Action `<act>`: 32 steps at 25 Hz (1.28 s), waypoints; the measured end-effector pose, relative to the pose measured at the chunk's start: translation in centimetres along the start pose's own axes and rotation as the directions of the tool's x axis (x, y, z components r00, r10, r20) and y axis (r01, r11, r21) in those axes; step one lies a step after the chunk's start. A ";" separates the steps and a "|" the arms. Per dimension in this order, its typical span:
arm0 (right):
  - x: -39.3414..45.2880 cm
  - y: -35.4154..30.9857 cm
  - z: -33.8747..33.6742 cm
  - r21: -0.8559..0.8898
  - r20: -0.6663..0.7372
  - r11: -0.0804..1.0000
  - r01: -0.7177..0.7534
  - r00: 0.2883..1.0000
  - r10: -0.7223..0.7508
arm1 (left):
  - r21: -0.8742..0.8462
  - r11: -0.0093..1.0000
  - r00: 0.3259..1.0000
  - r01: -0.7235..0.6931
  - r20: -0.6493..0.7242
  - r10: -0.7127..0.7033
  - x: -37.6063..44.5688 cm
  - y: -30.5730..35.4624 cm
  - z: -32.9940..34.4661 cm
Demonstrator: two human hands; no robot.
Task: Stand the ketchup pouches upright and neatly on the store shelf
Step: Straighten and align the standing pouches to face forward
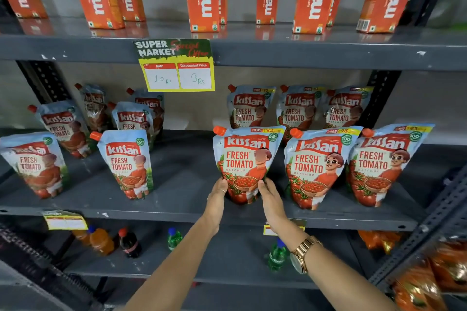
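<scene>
Both arms stretched forward; left hand [217, 195], right hand [271, 201] palms facing inward; fingers [262, 185] extended.

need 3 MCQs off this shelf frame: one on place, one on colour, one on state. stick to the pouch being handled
1. Where does the handled ketchup pouch stand?
A. top shelf
B. middle shelf, front row
C. bottom shelf

2. What colour is its cap?
A. green
B. blue
C. orange

3. How do the left hand and the right hand meet it?
A. both touch its lower sides
B. only the left touches it
C. neither touches it

Key:
1 B, its base sits near the front edge of the middle shelf.
2 C, the spout cap at its top left corner is orange.
3 A, the fingertips of each hand lie against its lower edges, one hand on each side.
</scene>
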State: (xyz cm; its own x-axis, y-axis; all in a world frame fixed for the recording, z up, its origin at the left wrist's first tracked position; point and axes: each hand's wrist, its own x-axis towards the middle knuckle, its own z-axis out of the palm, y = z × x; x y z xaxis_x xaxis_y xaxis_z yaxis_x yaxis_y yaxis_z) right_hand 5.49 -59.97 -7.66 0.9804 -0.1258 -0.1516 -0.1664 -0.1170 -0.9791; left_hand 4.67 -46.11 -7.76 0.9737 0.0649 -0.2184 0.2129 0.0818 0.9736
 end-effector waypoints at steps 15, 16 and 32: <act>-5.2 0.0 1.8 0.038 -0.130 0.977 0.210 0.970 -0.204 | -0.256 0.966 0.864 -0.026 -0.492 -0.106 -3.8 1.1 -6.9; -5.5 -0.3 2.4 0.043 -0.118 0.977 0.208 0.972 -0.202 | -0.251 0.967 0.853 -0.041 -0.512 -0.097 -3.8 1.3 -8.0; -4.1 -2.3 21.0 0.112 0.234 0.991 -0.072 0.971 0.044 | -0.065 0.997 0.937 0.050 -0.344 -0.069 0.7 2.5 -23.2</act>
State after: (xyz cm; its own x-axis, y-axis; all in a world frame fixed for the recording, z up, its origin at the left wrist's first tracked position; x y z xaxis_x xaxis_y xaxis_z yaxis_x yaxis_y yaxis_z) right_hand 4.11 -38.46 -7.64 0.9696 0.1032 -0.2220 -0.2235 0.0035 -0.9747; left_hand 4.02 -22.83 -7.04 0.8693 0.3968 -0.2946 0.2556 0.1492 0.9552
